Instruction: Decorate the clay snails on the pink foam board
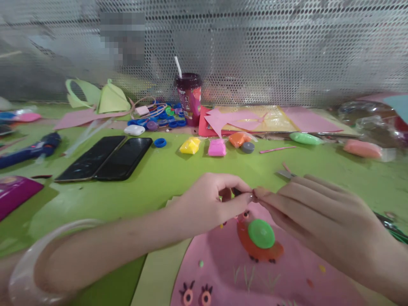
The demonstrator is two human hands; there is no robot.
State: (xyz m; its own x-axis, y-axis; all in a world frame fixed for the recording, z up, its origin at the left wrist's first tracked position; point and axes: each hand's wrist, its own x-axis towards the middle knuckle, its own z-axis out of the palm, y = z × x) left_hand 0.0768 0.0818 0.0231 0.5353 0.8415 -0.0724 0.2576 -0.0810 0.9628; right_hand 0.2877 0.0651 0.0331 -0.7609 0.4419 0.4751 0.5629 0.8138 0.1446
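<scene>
My left hand (208, 204) is closed in a pinch, with a small dark piece (236, 192), perhaps modelling clay, between thumb and fingers. The fingertips of my right hand (325, 216) are pressed together and meet the left fingertips; what they hold is hidden. Both hands hover over a pink paper sheet (219, 263). On that sheet sits an orange clay animal (261, 253) with a green disc (261, 233) on its body and one eye near my left thumb. Two clay eyes with dark lashes (188, 296) lie lower left. A blade (286, 174) shows beyond my right fingers.
Packets of yellow clay (190, 145), pink clay (217, 147) and orange clay (239, 139) line the back. Two dark phones (124, 159) lie left, beside a blue glue gun (35, 151). A lidded cup with a straw (190, 100) stands before a perforated metal panel (255, 51).
</scene>
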